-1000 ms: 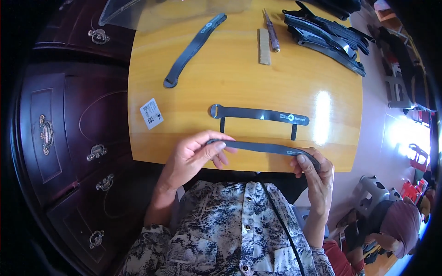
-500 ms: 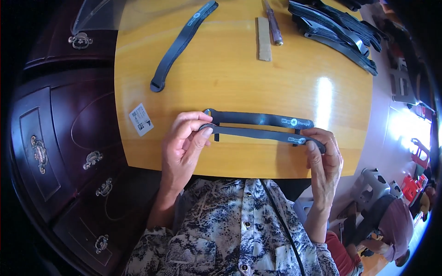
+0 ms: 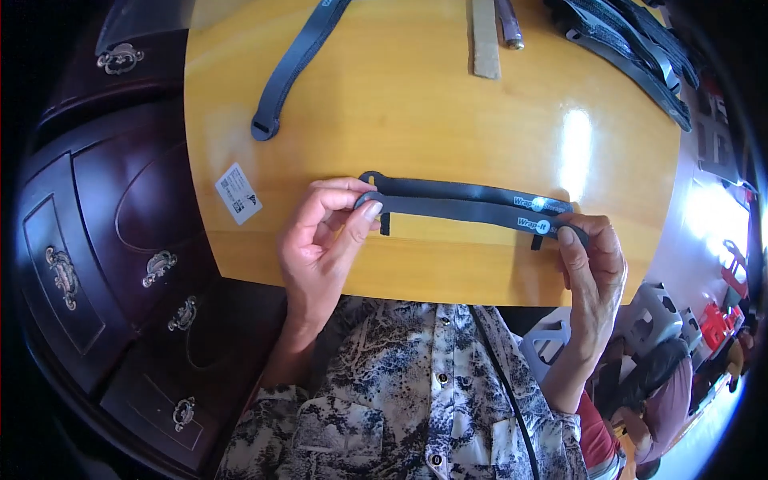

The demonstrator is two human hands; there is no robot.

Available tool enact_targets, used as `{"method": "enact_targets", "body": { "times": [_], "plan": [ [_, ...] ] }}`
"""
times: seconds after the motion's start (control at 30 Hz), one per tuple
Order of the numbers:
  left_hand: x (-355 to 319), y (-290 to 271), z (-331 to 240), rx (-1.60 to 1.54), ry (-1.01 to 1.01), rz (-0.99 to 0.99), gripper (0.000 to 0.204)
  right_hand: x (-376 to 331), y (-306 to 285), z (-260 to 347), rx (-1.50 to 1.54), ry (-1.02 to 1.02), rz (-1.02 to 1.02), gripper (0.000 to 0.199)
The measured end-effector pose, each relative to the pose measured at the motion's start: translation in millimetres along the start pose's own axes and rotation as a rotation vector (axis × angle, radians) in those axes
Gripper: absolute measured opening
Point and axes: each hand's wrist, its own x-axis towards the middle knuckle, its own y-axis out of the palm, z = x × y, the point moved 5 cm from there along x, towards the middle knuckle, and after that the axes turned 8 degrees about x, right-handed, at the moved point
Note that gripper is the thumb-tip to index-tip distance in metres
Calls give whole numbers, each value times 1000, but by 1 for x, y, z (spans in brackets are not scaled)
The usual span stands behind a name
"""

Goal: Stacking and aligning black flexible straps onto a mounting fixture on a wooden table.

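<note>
A dark strap [image 3: 460, 210] stretches sideways between my hands, just above the yellow wooden table [image 3: 416, 112]. My left hand [image 3: 320, 240] pinches its left end between thumb and forefinger. My right hand [image 3: 594, 268] grips its right end with the thumb on top. Right behind it, a second matching strap [image 3: 456, 189] lies flat on the table, almost touching the held one.
Another dark strap [image 3: 292, 68] lies at the table's far left, and several more are piled at the far right [image 3: 632, 48]. A beige strip [image 3: 485, 36] and a pen-like tool [image 3: 509, 20] lie at the back. A small white card [image 3: 238, 193] sits near the left edge. A dark wooden cabinet [image 3: 96, 256] stands left.
Both hands have carried the held strap forward from the near table edge until it lies alongside the strap resting on the table. The view has tilted closer to the table.
</note>
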Motion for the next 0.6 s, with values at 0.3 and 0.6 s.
{"method": "enact_targets", "body": {
  "times": [0.3, 0.6],
  "plan": [
    [1, -3, 1, -38, 1, -32, 8, 6, 0, 1, 1, 10, -21, 14],
    [4, -3, -7, 197, 93, 17, 13, 8, -3, -6, 11, -52, 39, 10]
  ]
}}
